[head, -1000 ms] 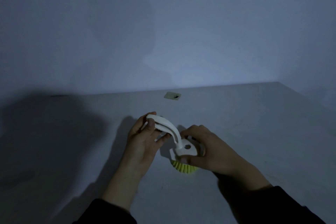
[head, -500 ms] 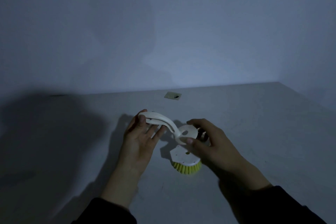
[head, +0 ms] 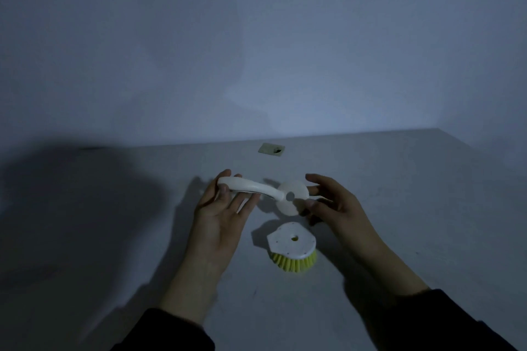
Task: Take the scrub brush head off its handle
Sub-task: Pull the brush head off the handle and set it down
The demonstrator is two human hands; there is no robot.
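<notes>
The white curved handle (head: 256,188) ends in a round disc with a hole and hangs above the table. My left hand (head: 221,215) grips its left end between thumb and fingers. My right hand (head: 332,204) pinches the disc's right edge with thumb and fingertips. The brush head (head: 292,249), a white plate with a centre hole and yellow-green bristles underneath, sits alone on the grey table (head: 413,208), just below the disc and apart from it.
A small pale square tag (head: 271,149) with a dark mark lies further back on the table near the wall. A dark shadow covers the table's left side. The room is dim.
The handle has come off the brush head and risen. The head has stayed on the table. My right hand has shifted from the head up to the handle's disc.
</notes>
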